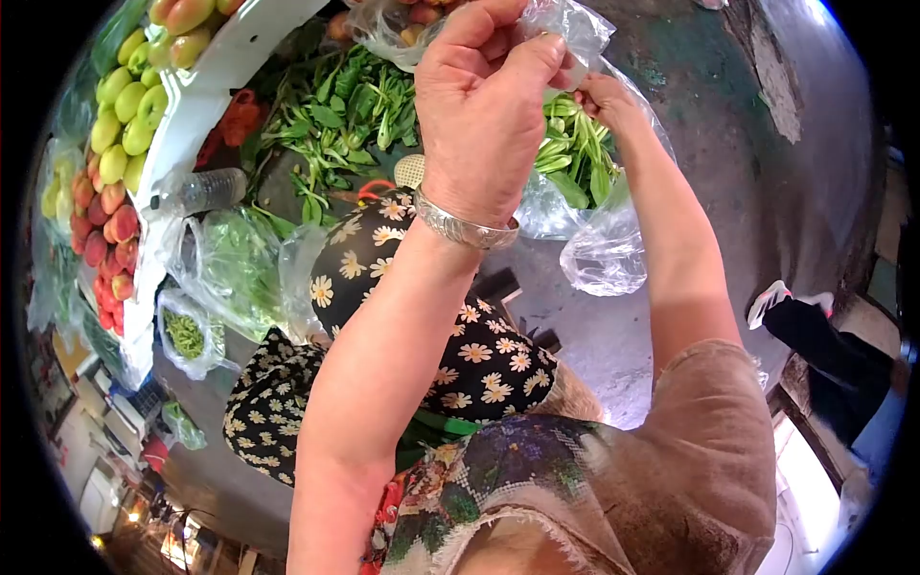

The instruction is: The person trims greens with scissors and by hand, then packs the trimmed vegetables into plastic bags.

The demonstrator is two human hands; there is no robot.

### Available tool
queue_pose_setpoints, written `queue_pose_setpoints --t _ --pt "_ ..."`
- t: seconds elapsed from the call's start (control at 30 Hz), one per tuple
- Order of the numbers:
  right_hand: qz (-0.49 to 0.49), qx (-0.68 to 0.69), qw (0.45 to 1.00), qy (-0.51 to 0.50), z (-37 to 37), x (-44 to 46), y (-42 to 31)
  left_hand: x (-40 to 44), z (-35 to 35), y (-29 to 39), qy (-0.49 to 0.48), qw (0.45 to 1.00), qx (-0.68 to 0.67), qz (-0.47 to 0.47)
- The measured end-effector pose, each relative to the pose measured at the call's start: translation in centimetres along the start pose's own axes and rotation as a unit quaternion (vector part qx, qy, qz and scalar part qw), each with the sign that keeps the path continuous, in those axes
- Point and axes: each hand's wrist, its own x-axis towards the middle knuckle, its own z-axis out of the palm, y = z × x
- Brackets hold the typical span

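Near the top centre, my left hand [489, 110] is raised with its fingers pinched on the edge of a clear plastic bag [604, 264]. To its right, my right hand [609, 99] is closed on another part of the same bag's rim. Leafy greens [580, 149] with pale stems show inside the bag, below and between the hands. A loose pile of greens [331, 115] lies on the ground to the left of my left wrist, which wears a silver bracelet. Orange handles [376, 189] show beside that pile.
A white stand at the left holds green apples [132, 110] and red peaches [99, 225]. A clear bottle [201, 190], a bag of greens [235, 264] and a small bag of green pieces [184, 333] are beside it. At the right, another person's leg [815, 350] shows.
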Motion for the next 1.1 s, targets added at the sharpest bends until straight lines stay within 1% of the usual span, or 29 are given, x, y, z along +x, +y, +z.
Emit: queue_pose_setpoints --t 0.13,0.2,0.23,0.3,0.33,0.37,0.4,0.43,0.6,0.67,0.77,0.8,0.87,0.9,0.97,1.0,1.03,1.1 --pt "0.020 0.000 1.000 0.023 0.3 1.0 0.0 0.1 -0.1 -0.1 -0.002 1.000 -0.009 0.001" --pt "-0.011 -0.007 1.000 0.028 0.2 1.0 -0.1 0.1 -0.2 -0.1 -0.009 1.000 -0.010 0.001" --pt "-0.011 -0.008 1.000 0.028 0.5 0.1 -0.9 0.1 -0.2 -0.1 -0.009 1.000 -0.011 0.000" --pt "-0.046 -0.192 0.979 0.057 1.1 -1.6 -2.2 0.1 -0.1 0.0 -0.011 1.000 -0.017 -0.004" --pt "-0.117 -0.275 0.953 0.049 0.2 0.2 -1.1 0.1 0.0 0.1 -0.010 1.000 -0.018 -0.004" --pt "-0.115 -0.276 0.953 0.049 -0.5 1.9 0.1 0.2 0.0 0.1 -0.015 1.000 -0.017 -0.003" --pt "-0.187 -0.360 0.910 0.084 -0.7 2.3 0.4 0.2 0.1 0.1 -0.020 1.000 -0.016 -0.002" --pt "-0.257 -0.438 0.853 0.119 -0.8 3.1 1.0 0.3 -0.1 -0.1 -0.019 1.000 -0.017 -0.002" --pt "-0.229 -0.471 0.839 0.147 0.3 2.7 0.7 0.2 0.1 0.3 -0.021 1.000 -0.007 0.000" --pt "-0.188 -0.494 0.835 0.156 0.7 1.7 -0.2 0.2 0.1 0.3 -0.021 1.000 -0.010 -0.003" --pt "-0.173 -0.507 0.830 0.157 0.3 1.4 -0.7 0.2 0.1 0.3 -0.010 1.000 -0.002 -0.014" --pt "-0.173 -0.507 0.829 0.157 0.4 0.3 -1.2 0.2 0.1 0.3 0.002 1.000 0.011 -0.022" --pt "-0.169 -0.545 0.808 0.151 0.8 -3.1 -1.9 0.3 0.1 0.4 0.003 1.000 0.010 -0.024" --pt "-0.169 -0.546 0.807 0.152 0.4 -3.7 -1.2 0.2 0.1 0.4 0.003 1.000 0.010 -0.027" --pt "-0.296 -0.557 0.767 0.113 -1.0 -4.3 0.8 0.1 0.1 0.4 -0.008 1.000 -0.003 -0.019" --pt "-0.281 -0.573 0.766 0.074 -1.4 -4.2 1.0 0.0 0.1 0.4 -0.019 1.000 -0.012 -0.010" --pt "-0.281 -0.573 0.766 0.074 -1.5 -4.1 1.3 0.0 0.1 0.3 -0.019 1.000 -0.012 -0.010" --pt "-0.237 -0.577 0.781 0.028 -1.6 -3.5 2.5 0.0 0.1 0.1 -0.022 1.000 -0.020 -0.005"
